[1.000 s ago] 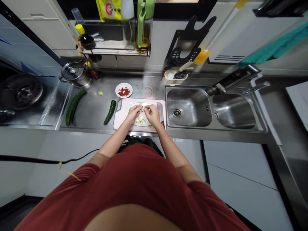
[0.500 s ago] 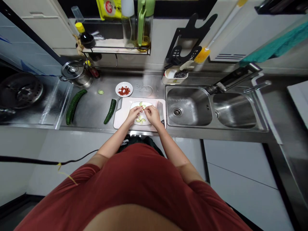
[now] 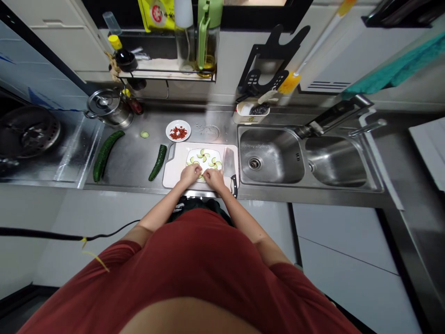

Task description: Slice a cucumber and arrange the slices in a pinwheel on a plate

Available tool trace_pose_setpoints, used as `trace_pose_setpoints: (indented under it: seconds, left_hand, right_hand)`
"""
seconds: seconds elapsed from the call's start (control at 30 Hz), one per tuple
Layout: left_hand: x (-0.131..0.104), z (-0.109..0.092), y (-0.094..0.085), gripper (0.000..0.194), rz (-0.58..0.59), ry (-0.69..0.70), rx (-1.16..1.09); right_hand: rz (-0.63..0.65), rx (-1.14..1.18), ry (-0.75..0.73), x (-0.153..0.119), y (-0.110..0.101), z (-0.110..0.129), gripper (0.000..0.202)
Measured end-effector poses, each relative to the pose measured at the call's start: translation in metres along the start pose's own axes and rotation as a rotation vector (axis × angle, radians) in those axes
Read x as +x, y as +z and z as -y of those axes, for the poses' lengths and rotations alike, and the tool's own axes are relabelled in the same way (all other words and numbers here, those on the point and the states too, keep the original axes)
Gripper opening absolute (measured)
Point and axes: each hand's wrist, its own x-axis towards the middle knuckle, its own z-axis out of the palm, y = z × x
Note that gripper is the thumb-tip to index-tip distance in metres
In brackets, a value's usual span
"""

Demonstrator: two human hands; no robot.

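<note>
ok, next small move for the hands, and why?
Perhaps centre a red bit on the near cucumber slices: the left hand and right hand are close together over them, and the far cucumber slices seem red at the centre. Can't tell whether either hand holds one.

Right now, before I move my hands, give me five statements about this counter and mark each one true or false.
1. The left hand and right hand are at the near side of the plate. True.
2. The knife is left of the plate. False: the knife is to its right.
3. Red bits lie in the dish. True.
4. The pot is uncovered. False: the pot has its lid on.
5. A cucumber lies left of the board. True.
</note>
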Motion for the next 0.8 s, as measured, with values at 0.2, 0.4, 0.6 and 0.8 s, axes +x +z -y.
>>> trace_pose_setpoints:
  seconds: [0.2, 0.4, 0.6, 0.8]
  left_hand:
    - [-0.002, 0.001, 0.006, 0.015, 0.036, 0.017, 0.075]
    - [-0.002, 0.001, 0.014, 0.012, 0.052, 0.01, 0.146]
    - [-0.002, -0.002, 0.017, 0.016, 0.055, -0.018, 0.227]
    - [-0.001, -0.004, 0.017, 0.015, 0.057, -0.034, 0.258]
  right_hand:
    - [0.039, -0.03, 0.023, 0.001, 0.005, 0.001, 0.019]
    - [0.038, -0.098, 0.02, 0.0, 0.007, 0.003, 0.022]
    - [0.067, -0.192, 0.055, 0.0, 0.005, 0.008, 0.023]
    - [0.061, -0.181, 0.073, 0.002, 0.004, 0.006, 0.013]
